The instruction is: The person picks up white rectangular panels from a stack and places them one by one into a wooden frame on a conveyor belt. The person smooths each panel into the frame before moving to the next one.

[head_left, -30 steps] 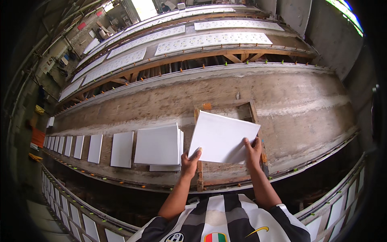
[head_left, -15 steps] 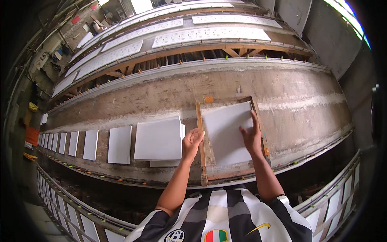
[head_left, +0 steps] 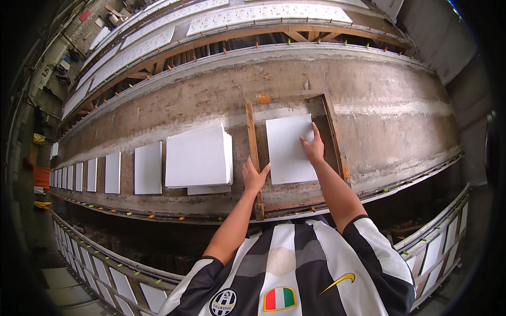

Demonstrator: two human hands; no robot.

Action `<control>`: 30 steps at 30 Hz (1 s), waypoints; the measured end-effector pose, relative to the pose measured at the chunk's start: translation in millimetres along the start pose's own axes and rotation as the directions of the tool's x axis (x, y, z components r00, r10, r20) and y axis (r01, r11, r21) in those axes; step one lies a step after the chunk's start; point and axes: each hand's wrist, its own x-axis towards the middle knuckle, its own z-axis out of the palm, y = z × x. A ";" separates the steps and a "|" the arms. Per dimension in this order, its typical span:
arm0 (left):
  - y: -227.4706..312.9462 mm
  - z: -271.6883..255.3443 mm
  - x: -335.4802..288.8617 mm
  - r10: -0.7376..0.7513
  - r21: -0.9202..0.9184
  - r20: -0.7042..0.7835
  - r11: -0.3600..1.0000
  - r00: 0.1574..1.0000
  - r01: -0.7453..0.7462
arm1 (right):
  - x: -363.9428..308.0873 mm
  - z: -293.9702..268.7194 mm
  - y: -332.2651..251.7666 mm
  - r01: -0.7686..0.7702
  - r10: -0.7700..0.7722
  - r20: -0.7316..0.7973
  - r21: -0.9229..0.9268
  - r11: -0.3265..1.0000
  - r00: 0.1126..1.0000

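Observation:
A blank white sheet (head_left: 287,152) lies within a wooden frame (head_left: 252,137) on the long worktable. My right hand (head_left: 314,148) rests at the sheet's upper right edge, index finger and thumb spread apart. Over the frame's left bar is my left hand (head_left: 255,177), its fingers stretched and its thumb pointing at the sheet's left edge. Just left of the frame stands a stack of white sheets (head_left: 195,155), slightly uneven at its right side.
A row of single white sheets (head_left: 148,167) runs off to the left along the table (head_left: 390,137). Printed white sheets (head_left: 269,17) lie on tables beyond. Small orange and green pegs line the table edges. Another rack of white sheets (head_left: 121,285) is at the lower left.
The sheet, earlier larger in view and askew, now lies squarer within the frame. Both hands have shifted slightly up in view, and the left hand's fingers have spread. The whole view has tilted.

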 end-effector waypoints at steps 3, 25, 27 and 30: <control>-7.0 9.2 -0.5 0.017 0.045 -0.051 0.999 0.999 -0.015 | 3.4 3.9 0.2 -0.014 0.016 0.054 -0.040 0.999 0.998; 5.7 11.2 -5.0 -0.044 0.091 -0.063 0.995 0.997 0.050 | -5.0 15.1 10.7 -0.038 0.047 0.081 -0.115 0.993 0.996; 5.4 11.0 -4.5 -0.032 0.093 -0.067 0.995 0.997 0.038 | -6.4 15.4 8.8 -0.037 0.048 0.082 -0.122 0.992 0.995; 6.2 10.4 -4.5 -0.029 0.095 -0.064 0.995 0.997 0.035 | -8.3 16.3 9.9 -0.002 0.009 0.059 -0.119 0.993 0.998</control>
